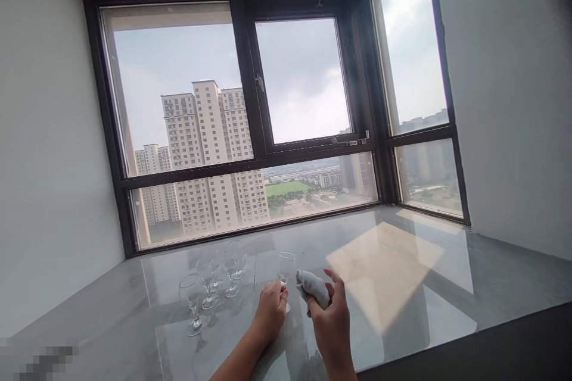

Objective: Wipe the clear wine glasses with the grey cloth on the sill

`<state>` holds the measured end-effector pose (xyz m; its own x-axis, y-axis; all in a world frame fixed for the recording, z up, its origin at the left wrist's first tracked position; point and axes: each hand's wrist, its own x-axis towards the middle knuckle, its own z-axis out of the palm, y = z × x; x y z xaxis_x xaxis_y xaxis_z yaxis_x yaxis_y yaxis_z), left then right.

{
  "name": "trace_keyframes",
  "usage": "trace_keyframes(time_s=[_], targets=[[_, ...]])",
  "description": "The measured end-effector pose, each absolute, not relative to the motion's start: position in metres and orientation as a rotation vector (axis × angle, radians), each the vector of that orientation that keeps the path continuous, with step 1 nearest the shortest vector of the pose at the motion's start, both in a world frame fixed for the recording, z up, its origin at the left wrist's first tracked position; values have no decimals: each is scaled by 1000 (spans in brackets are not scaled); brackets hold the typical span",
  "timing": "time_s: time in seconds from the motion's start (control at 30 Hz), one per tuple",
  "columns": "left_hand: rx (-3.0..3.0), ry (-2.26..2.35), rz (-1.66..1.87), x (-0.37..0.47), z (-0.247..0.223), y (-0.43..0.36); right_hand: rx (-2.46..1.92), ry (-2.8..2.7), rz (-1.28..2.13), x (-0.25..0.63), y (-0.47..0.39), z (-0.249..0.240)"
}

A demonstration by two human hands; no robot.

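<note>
My left hand (271, 308) is closed on the stem of a clear wine glass (286, 263), whose bowl shows above my fingers. The glass stands upright; part of its foot shows past my hand, and I cannot tell if it touches the sill. In my right hand (331, 315), just right of the glass, is a folded grey cloth (313, 289), gripped between thumb and fingers. The cloth is apart from the glass. To the left, several more stemmed glasses stand upright in a group, the nearest glass (195, 303) being closest to me.
A glossy grey windowsill (232, 333) carries the glasses and mirrors the window, with a bright sunlit patch at right. Dark window frames (192, 172) rise behind it. White walls flank both sides. The sill's front edge (469, 333) drops off at lower right.
</note>
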<state>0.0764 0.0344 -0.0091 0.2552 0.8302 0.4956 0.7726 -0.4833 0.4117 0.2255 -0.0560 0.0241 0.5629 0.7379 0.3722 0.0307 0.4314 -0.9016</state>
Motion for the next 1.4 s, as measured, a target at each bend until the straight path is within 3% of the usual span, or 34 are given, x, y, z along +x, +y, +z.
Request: trace_keyframes(time_s=[1.1,1.4], targets=[[2250,1410,1085,75,4,28,-1181,-867,473,250,-71,13],[2582,1201,790,90,11,23,-1110,-831,466,245,-63,8]])
